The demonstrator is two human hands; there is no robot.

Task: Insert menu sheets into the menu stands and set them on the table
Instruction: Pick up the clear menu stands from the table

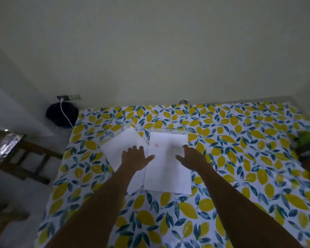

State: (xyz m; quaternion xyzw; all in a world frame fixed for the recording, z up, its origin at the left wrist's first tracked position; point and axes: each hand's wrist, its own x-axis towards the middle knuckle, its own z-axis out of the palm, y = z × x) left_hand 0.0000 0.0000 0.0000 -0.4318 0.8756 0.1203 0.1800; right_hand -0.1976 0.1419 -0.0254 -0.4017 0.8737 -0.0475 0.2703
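I have both hands out flat, each grip spread and pinching nothing: left hand (135,158) over the tilted white sheet (120,140) on the left, right hand (191,156) on the straight white sheet (168,169) beside it. Both sheets lie mid-way across the lemon-print cloth surface (240,158). Clear plastic seems to edge their far ends, possibly the stands; it's too dim to tell. The sheets overlap, so sliding one could drag or crease the other.

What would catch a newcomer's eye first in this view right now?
The lemon-print cloth covering the whole table. At its centre lie two white sheets, the left one turned askew, with the left hand and right hand spread open over them. A dark round object sits at the far left corner.
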